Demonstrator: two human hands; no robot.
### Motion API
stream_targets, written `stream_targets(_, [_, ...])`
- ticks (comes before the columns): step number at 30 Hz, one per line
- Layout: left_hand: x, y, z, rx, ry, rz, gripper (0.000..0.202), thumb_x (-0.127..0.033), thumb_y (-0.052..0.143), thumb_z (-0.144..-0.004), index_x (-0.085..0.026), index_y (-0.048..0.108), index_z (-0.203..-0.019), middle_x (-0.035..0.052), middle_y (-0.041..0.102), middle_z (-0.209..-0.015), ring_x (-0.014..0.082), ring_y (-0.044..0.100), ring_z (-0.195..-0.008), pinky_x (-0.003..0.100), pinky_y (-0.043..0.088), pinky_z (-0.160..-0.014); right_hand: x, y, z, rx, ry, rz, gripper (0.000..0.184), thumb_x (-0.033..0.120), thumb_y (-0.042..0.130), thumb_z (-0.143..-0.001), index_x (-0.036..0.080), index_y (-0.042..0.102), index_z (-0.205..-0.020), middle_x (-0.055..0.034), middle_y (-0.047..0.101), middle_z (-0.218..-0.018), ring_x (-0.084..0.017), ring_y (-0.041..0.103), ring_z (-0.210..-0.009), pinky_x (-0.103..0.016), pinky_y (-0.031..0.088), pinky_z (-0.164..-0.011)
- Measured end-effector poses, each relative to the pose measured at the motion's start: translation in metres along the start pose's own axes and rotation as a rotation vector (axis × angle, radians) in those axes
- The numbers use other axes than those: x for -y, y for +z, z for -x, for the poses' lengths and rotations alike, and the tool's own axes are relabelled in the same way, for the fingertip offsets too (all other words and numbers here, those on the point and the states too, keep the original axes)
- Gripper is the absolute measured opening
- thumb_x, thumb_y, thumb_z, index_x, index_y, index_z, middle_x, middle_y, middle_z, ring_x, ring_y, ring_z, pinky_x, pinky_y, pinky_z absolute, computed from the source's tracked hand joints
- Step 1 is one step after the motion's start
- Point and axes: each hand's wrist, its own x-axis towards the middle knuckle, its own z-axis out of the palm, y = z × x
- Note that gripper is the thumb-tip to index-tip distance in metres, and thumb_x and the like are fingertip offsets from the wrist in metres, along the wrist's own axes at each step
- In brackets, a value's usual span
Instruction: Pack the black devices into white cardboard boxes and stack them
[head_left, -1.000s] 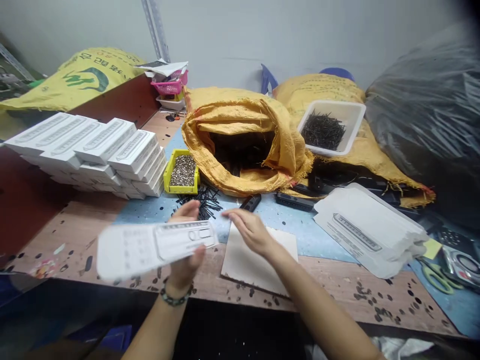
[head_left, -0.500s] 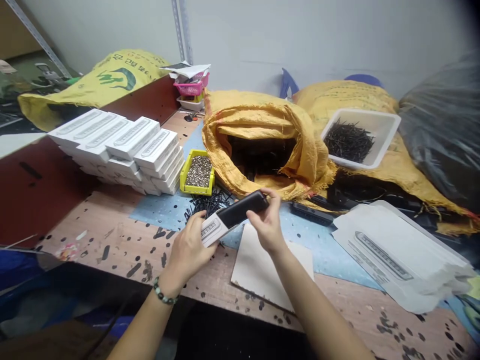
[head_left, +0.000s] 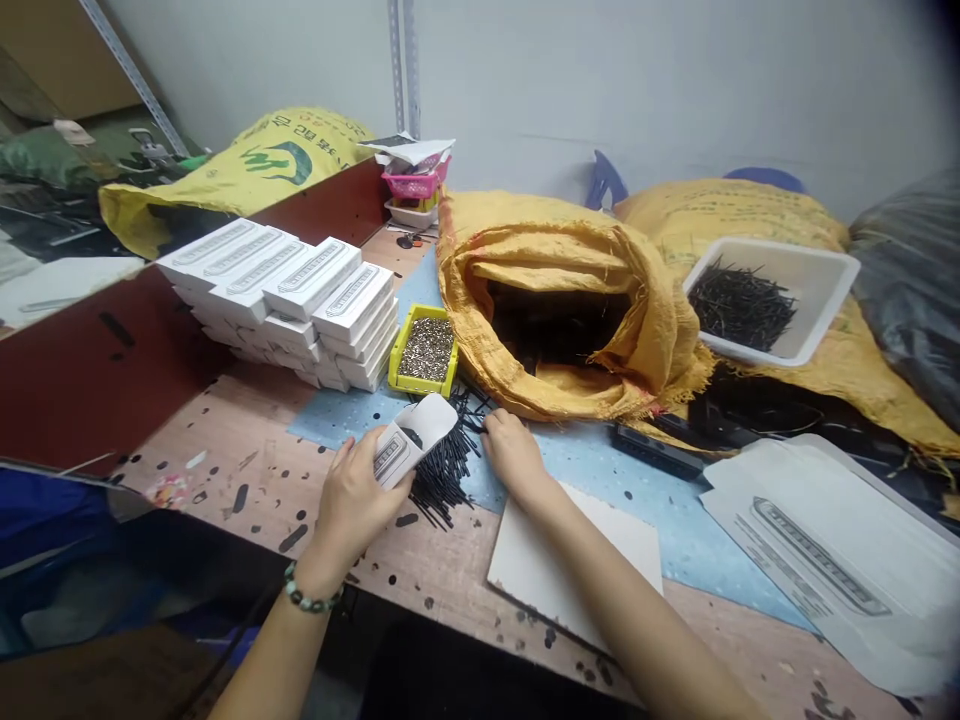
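Note:
My left hand [head_left: 352, 490] is wrapped round a white printed carton [head_left: 409, 445], held with its open flap end pointing away from me; something dark shows inside its mouth. My right hand [head_left: 510, 455] rests palm down at the edge of a loose pile of thin black pins [head_left: 446, 465] on the blue mat, fingers curled onto the pins; whether it holds any I cannot make out. A small yellow bin [head_left: 427, 350] of tiny metal parts stands just beyond the pile.
A stack of closed white cartons [head_left: 292, 300] sits at the left. An open yellow sack [head_left: 570, 300] lies behind, with a white tray of black pins [head_left: 772, 300] to its right. Flat carton blanks [head_left: 832, 550] lie at right, a cardboard sheet [head_left: 577, 560] near me.
My right hand pushed a black device into the carton, then dropped to the pile of pins. My left hand kept hold of the carton and lowered it toward the table.

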Motion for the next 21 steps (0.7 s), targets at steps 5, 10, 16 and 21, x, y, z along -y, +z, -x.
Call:
stream_targets(5, [0.007, 0.002, 0.000, 0.063, 0.051, -0.048, 0.043, -0.029, 0.064, -0.076, -0.022, 0.050, -0.116, 0.0084, 0.068, -0.106, 0.0290, 0.063, -0.098, 0.054, 0.040, -0.101, -0.005, -0.009, 0.005, 0.022, -0.042, 0.138, 0.022, 0.019, 0.045, -0.093, 0.017, 0.066, -0.090, -0.0107, 0.064, -0.107, -0.024, 0.055, -0.096, -0.034, 0.040, -0.083])
stream_targets(10, [0.005, 0.005, -0.002, 0.150, 0.088, -0.059, 0.036, -0.024, 0.057, -0.079, -0.023, 0.051, -0.114, 0.0074, 0.068, -0.108, 0.0283, 0.064, -0.099, 0.062, 0.025, -0.108, -0.008, -0.033, 0.011, 0.032, -0.088, 0.228, 0.024, 0.026, 0.041, -0.096, 0.018, 0.063, -0.099, -0.0087, 0.065, -0.100, -0.023, 0.055, -0.095, -0.033, 0.036, -0.084])
stream_targets(16, [0.007, 0.002, -0.001, 0.142, 0.072, -0.074, 0.039, -0.028, 0.058, -0.078, -0.022, 0.050, -0.116, 0.0091, 0.068, -0.106, 0.0293, 0.064, -0.099, 0.063, 0.026, -0.108, 0.001, -0.014, 0.010, 0.126, -0.142, 0.306, 0.016, 0.020, 0.049, -0.092, 0.017, 0.064, -0.088, -0.0100, 0.064, -0.094, -0.023, 0.056, -0.087, -0.032, 0.037, -0.074])
stream_targets(21, [0.015, 0.002, 0.003, 0.129, 0.110, -0.114, 0.038, -0.025, 0.057, -0.078, -0.022, 0.051, -0.115, 0.0081, 0.068, -0.109, 0.0281, 0.064, -0.100, 0.056, 0.035, -0.106, -0.005, -0.012, 0.011, 0.115, -0.122, 0.318, 0.020, 0.017, 0.044, -0.093, 0.016, 0.064, -0.091, -0.0118, 0.064, -0.099, -0.025, 0.053, -0.091, -0.034, 0.037, -0.076])
